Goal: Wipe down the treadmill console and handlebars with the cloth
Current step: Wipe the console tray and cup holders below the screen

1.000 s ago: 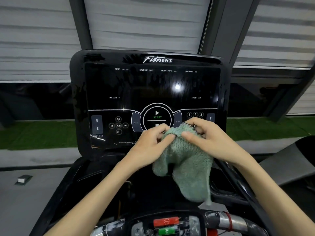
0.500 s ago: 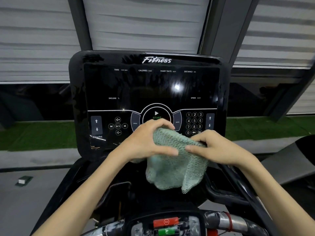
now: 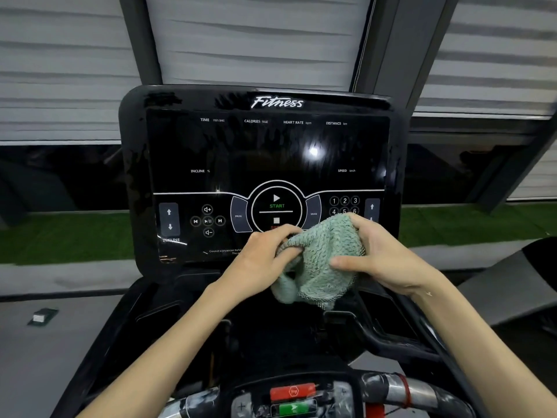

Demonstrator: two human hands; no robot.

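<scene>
A pale green knitted cloth [image 3: 319, 260] is bunched between both hands in front of the lower right of the black treadmill console [image 3: 259, 152]. My left hand [image 3: 259, 260] pinches the cloth's left edge with curled fingers. My right hand [image 3: 382, 257] wraps round its right side, thumb across the front. The cloth hides the lower keypad numbers and part of the stop button. A silver handlebar [image 3: 422, 390] with a red band curves across the bottom.
A red stop button [image 3: 292, 391] and a green button [image 3: 294, 408] sit on the handlebar's centre panel. Black tray recesses [image 3: 391, 324] flank the area under the console. Grey shutters, a green turf strip and grey floor lie beyond.
Both hands kept regathering the cloth: it hung long and loose a second ago and is now a tighter bundle. My right hand rose to cup its top right, covering the keypad.
</scene>
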